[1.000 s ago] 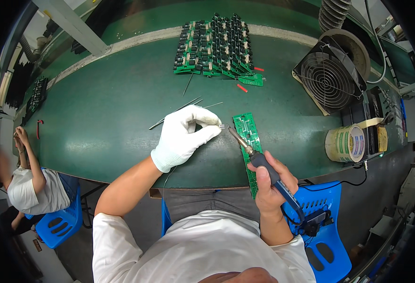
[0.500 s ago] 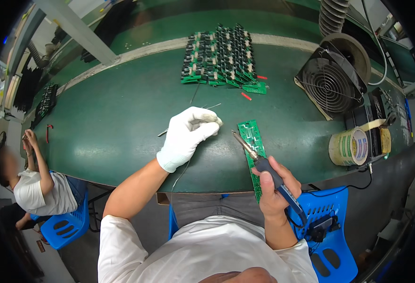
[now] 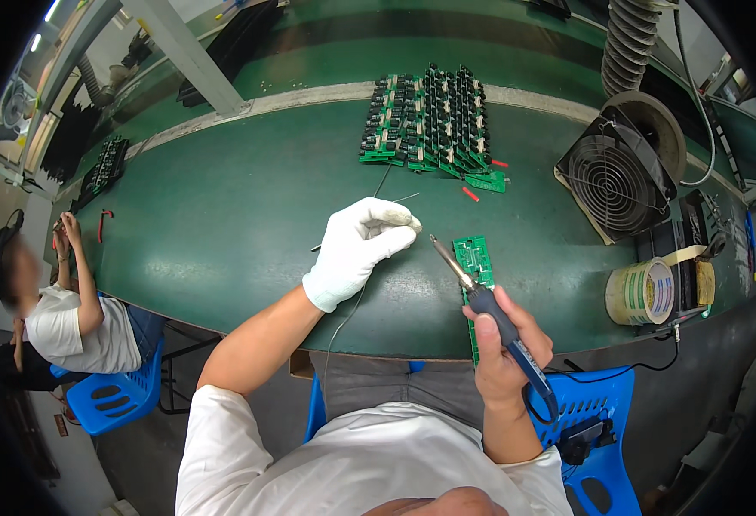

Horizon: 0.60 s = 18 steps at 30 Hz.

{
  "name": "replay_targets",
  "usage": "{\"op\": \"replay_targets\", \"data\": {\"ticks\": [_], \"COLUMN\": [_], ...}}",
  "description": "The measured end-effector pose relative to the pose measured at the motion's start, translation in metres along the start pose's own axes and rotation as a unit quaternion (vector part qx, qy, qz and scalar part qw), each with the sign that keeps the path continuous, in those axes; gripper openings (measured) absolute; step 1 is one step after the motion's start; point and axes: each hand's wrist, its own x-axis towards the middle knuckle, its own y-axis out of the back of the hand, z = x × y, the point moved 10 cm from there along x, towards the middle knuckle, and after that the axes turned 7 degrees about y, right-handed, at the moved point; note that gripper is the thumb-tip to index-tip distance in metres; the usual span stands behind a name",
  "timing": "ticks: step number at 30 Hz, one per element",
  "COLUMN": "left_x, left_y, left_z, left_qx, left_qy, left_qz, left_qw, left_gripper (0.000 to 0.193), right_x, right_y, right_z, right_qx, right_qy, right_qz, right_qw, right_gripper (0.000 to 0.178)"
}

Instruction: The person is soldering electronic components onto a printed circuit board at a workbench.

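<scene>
My left hand [image 3: 356, 254], in a white glove, is closed in a pinch over the bench. Thin grey solder wire [image 3: 340, 327] trails from beneath the glove down toward my lap; its end at the fingertips is too small to make out. A thin metal rod [image 3: 407, 197] lies under this hand, sticking out on both sides. My bare right hand [image 3: 503, 365] is wrapped round a soldering iron [image 3: 492, 313] with a dark blue handle. The iron's tip points up and left, just short of the gloved fingertips. Partly hidden behind the iron, a long green circuit board [image 3: 473, 254] lies on the bench.
Stacked circuit boards [image 3: 425, 120] stand at the back, with red pieces [image 3: 471, 194] beside them. To the right are a black fan [image 3: 610, 182], a duct [image 3: 629, 47] and a tape roll [image 3: 640, 292]. Blue chair [image 3: 593, 404] at right; a co-worker [image 3: 94, 331] sits far left.
The whole view has shifted, so the bench things appear farther right and lower. The iron's tip and my gloved fingertips are slightly closer together. Both hands keep their hold.
</scene>
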Motion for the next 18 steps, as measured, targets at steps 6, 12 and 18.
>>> {"op": "replay_targets", "data": {"ticks": [6,12,18], "left_x": [-0.0033,-0.0037,-0.0018], "left_y": [-0.0015,-0.0018,-0.0058], "left_z": [-0.0001,0.0007,0.0017], "left_qx": [0.003,0.006,0.004], "left_qy": [0.014,0.003,0.006], "left_qz": [-0.002,-0.002,-0.001], "left_qw": [1.000,1.000,1.000], "left_gripper": [0.021,0.021,0.021], "right_x": [0.0006,-0.0007,-0.0001], "right_y": [-0.0053,-0.0069,-0.0036], "right_z": [-0.0016,-0.0038,-0.0035], "right_qx": [0.009,-0.001,-0.013], "right_qy": [0.009,0.019,0.027], "right_qz": [0.002,0.002,0.001], "right_qw": [1.000,1.000,1.000], "right_gripper": [0.034,0.033,0.033]}}
